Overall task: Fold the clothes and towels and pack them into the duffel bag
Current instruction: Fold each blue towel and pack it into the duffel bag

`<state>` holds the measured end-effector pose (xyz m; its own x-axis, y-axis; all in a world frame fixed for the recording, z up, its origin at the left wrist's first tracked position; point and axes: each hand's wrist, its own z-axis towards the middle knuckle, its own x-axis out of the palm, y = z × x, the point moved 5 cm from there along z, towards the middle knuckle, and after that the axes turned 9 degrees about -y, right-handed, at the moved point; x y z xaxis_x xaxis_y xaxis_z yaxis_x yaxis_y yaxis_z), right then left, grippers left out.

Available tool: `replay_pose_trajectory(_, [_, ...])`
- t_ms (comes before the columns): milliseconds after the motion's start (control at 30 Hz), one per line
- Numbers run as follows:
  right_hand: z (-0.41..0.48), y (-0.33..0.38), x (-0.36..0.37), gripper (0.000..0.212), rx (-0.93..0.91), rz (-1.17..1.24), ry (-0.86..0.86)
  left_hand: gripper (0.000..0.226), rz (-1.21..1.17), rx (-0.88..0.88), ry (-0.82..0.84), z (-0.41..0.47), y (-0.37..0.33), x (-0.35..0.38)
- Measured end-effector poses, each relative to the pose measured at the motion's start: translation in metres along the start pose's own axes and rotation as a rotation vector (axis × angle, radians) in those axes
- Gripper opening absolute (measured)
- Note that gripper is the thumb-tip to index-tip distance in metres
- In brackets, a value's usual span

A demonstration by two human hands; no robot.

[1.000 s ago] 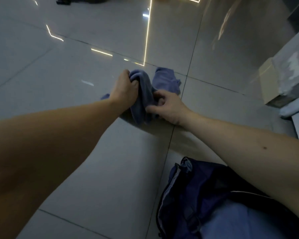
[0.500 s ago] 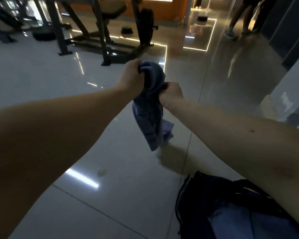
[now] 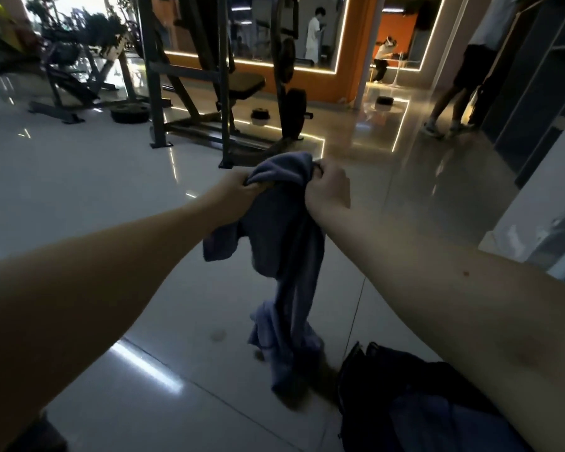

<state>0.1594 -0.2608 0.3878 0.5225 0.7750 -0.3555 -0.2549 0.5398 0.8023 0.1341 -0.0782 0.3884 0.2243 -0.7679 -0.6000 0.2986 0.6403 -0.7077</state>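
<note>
Gym gear and a bystander
A dark steel weight rack (image 3: pixel 222 93) stands on glossy pale floor tiles (image 3: pixel 79 197). Left of it lies a round black weight plate (image 3: pixel 129 113), behind it is an orange mirrored wall (image 3: pixel 344 70), and far right of it stands a person in dark shorts (image 3: pixel 473 60).

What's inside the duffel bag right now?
A pale blue fabric lies in the open duffel bag. Whatever sits beneath it is covered, and the right forearm hides the bag's far side.
</note>
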Motion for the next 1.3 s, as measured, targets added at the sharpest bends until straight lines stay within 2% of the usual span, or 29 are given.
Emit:
replay_pose_trajectory(67, [-0.023,-0.003,0.005,0.023,-0.014,0.030,0.061,0.029,0.012,-0.130,0.157,-0.023,0.018,0.002])
replay_pose_trajectory(133, [-0.045,-0.004,0.014,0.024,-0.006,0.069,0.154,0.032,0.058,-0.168,0.237,-0.043,0.037,0.002])
replay_pose_trajectory(200, [-0.064,-0.006,0.022,0.023,0.012,0.097,0.240,0.023,-0.049,-0.237,0.172,-0.057,0.053,-0.001])
replay_pose_trajectory(267, [-0.081,-0.016,0.029,0.028,0.087,0.150,0.324,0.008,-0.255,-0.350,0.080,-0.073,0.062,-0.002])
replay_pose_trajectory(333, [-0.104,-0.029,0.039,0.039,0.162,0.236,0.496,0.008,-0.373,-0.437,0.009,-0.084,0.072,-0.002])
replay_pose_trajectory(433, [-0.137,-0.043,0.048,0.074,0.361,0.354,0.730,0.012,-0.255,-0.467,-0.026,-0.096,0.084,-0.004])
replay_pose_trajectory(467, [-0.142,-0.044,0.049,0.077,0.393,0.362,0.790,0.011,-0.199,-0.436,-0.018,-0.097,0.084,-0.005])
replay_pose_trajectory(533, [-0.146,-0.038,0.051,0.060,0.321,0.331,0.882,0.013,-0.121,-0.357,-0.007,-0.098,0.079,-0.009])
replay_pose_trajectory(633, [-0.146,-0.031,0.050,0.015,0.280,0.263,0.788,0.014,-0.067,-0.323,0.081,-0.100,0.086,-0.013])
replay_pose_trajectory(700, [-0.141,-0.038,0.049,0.004,0.337,0.244,0.696,0.028,0.020,-0.327,0.184,-0.106,0.096,-0.015])
replay_pose_trajectory(800, [-0.132,-0.053,0.044,0.008,0.460,0.178,0.616,0.062,0.170,-0.371,0.406,-0.122,0.102,-0.019])
replay_pose_trajectory(867, [-0.133,-0.059,0.044,0.010,0.576,0.216,0.653,0.063,0.208,-0.465,0.587,-0.137,0.109,-0.020])
replay_pose_trajectory(933, [-0.140,-0.056,0.047,0.012,0.702,0.308,0.766,0.064,0.209,-0.574,0.716,-0.149,0.116,-0.027])
replay_pose_trajectory(1033, [-0.145,-0.048,0.047,0.013,0.782,0.356,0.889,0.075,-0.020,-0.824,0.832,-0.163,0.121,-0.039])
replay_pose_trajectory(1100, [-0.146,-0.045,0.051,0.014,0.802,0.363,0.868,0.070,-0.158,-0.933,0.837,-0.165,0.122,-0.045])
replay_pose_trajectory(1133, [-0.146,-0.045,0.055,0.016,0.806,0.371,0.846,0.066,-0.153,-0.953,0.822,-0.164,0.124,-0.048])
replay_pose_trajectory(1200, [-0.142,-0.046,0.064,0.021,0.759,0.361,0.823,0.055,0.041,-0.910,0.759,-0.157,0.138,-0.054])
replay_pose_trajectory(1300, [-0.131,-0.050,0.081,0.022,0.676,0.279,0.768,0.044,0.587,-0.644,0.699,-0.140,0.168,-0.068])
